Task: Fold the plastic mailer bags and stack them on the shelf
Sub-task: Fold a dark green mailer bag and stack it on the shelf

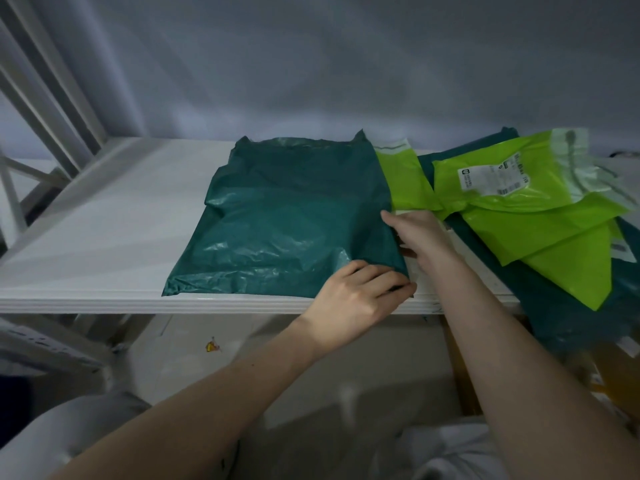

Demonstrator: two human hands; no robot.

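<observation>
Teal mailer [291, 216] lies flat on the white shelf [104, 237]. Left hand [360, 299] pinches its near right corner; right hand [415, 233] grips its right edge. Green mailers [519, 216] lie piled just right.

this looks like a small storeroom or packing corner, not a living space. a plain white shelf [104, 237] on a white metal frame [52, 98] with a crossed brace stands against a bare grey wall [346, 64]. used plastic mailer bags lie on it, a dark green mailer [287, 216] and lime green mailers [519, 202], one carrying a printed shipping label [491, 180]. below, a pale floor [242, 341] holds a scrap of yellow litter [212, 346].
</observation>
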